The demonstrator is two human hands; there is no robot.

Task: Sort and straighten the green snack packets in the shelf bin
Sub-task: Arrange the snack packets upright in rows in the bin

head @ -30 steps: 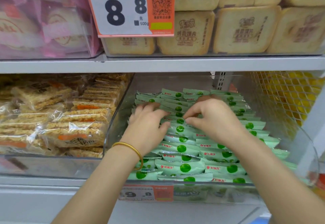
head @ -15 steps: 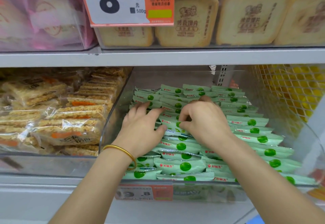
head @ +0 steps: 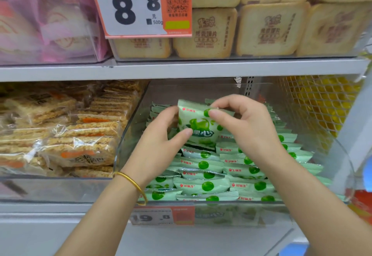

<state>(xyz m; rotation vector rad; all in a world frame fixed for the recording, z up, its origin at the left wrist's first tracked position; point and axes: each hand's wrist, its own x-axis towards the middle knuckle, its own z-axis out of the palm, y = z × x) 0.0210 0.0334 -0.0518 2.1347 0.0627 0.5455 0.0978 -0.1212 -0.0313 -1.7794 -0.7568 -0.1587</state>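
Half done at a guess: saw front green snack packets (head: 203,185) lined flat in shelf bin (head: 132,135), one packet (head: 198,127) raised mid-bin, pinched by left hand (head: 159,145) and right hand (head: 247,129), back rows mostly hidden.

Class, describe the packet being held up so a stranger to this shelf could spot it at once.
Find the clear bin of green packets below the 8.8 price tag. Above its rows, the left hand and right hand pinch one packet. It alone is lifted, full front showing; the others lie overlapped.
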